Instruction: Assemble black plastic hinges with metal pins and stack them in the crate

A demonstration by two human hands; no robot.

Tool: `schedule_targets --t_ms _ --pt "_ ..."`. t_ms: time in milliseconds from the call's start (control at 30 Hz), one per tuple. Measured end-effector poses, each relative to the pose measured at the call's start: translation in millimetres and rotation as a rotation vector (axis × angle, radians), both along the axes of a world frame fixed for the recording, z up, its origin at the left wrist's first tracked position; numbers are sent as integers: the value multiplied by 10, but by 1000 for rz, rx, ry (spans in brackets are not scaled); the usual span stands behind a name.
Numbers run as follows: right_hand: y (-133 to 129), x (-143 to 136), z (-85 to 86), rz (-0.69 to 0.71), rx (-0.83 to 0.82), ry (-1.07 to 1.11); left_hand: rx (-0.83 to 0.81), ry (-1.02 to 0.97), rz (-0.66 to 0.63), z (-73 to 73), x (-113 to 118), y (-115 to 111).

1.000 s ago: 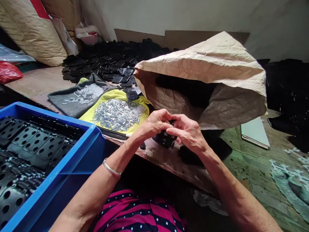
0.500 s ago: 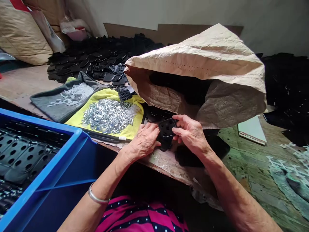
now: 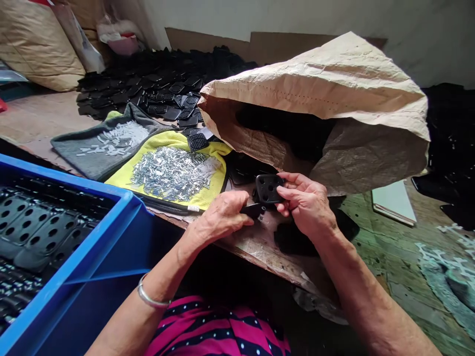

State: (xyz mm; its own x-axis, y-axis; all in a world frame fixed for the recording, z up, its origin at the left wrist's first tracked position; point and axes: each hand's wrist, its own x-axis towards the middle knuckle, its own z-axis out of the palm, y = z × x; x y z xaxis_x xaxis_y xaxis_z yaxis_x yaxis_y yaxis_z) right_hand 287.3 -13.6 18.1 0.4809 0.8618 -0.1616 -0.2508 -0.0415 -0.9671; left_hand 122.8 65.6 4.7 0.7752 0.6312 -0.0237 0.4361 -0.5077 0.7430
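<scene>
Between the thumb and fingers of my right hand (image 3: 306, 202) is a black plate with round holes (image 3: 269, 189), its holed face tilted toward me. My left hand (image 3: 224, 215) pinches a second black piece (image 3: 253, 211) just below and left of that plate; its shape is mostly covered by my fingers. Both hands are over the table's front edge (image 3: 256, 249), in front of an open brown paper sack (image 3: 315, 84). To the left, small shiny metal pins (image 3: 172, 173) lie heaped on a yellow cloth (image 3: 122, 177).
A blue crate (image 3: 122, 207) at the left holds rows of black holed parts (image 3: 40, 230). White strips (image 3: 124, 137) lie on a grey cloth (image 3: 70, 143). Black pieces (image 3: 148, 81) are piled behind. A pale pad (image 3: 394, 202) lies right of the sack.
My right hand has moved slightly right and turned the holed plate. My left hand has risen from the table surface and now grips a black piece. The view has shifted a little.
</scene>
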Motion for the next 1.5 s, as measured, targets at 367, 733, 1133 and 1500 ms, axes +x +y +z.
schedule_targets --t_ms 367,733,1133,1500 --pt "-29 -27 18 84 -45 38 -1228 -909 606 -64 -450 -526" --pt "-30 -482 68 501 -222 26 -1466 -1183 597 -23 -693 -635" --pt "82 -1006 56 889 953 -1122 -1653 -1229 260 -182 -1008 -784" --pt "346 -1154 41 1263 923 -918 -1553 -1243 98 -287 -1214 -861"
